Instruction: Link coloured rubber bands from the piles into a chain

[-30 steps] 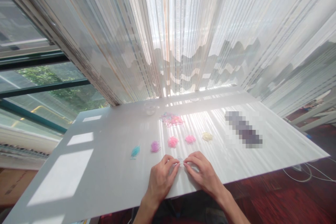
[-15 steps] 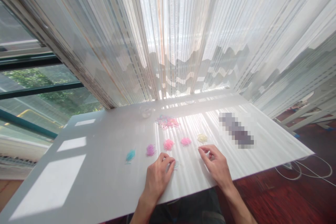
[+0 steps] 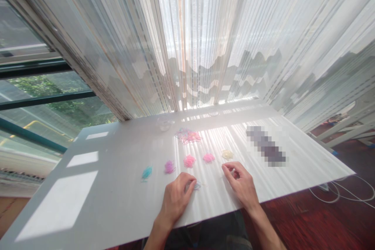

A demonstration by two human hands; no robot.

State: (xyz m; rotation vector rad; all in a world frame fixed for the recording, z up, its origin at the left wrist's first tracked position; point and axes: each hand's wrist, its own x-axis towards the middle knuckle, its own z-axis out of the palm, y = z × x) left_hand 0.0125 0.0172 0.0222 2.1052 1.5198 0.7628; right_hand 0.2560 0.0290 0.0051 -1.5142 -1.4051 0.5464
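Note:
Small piles of thin coloured pieces lie in a row on the white table: teal (image 3: 147, 172), purple (image 3: 169, 166), coral pink (image 3: 189, 161), bright pink (image 3: 209, 158) and pale yellow (image 3: 227, 154). Behind them is a larger mixed pile (image 3: 189, 136). My left hand (image 3: 177, 195) rests at the near side, fingers pinched together beside a small bluish pile (image 3: 197, 185) that it partly covers. My right hand (image 3: 240, 183) is just below the yellow pile, with thumb and index finger closed together. What either pinch holds is too small to make out.
A clear round container (image 3: 164, 124) stands near the back of the table (image 3: 117, 203), and a small clear item (image 3: 213, 113) lies at the back edge. A pixelated dark object (image 3: 266, 145) is on the right. Sheer curtains hang behind; white cables loop beside the table.
The view has shifted slightly, moving the table and piles a little to the right in the picture. My left fingertips have drawn closer together; my right hand keeps nearly the same pose.

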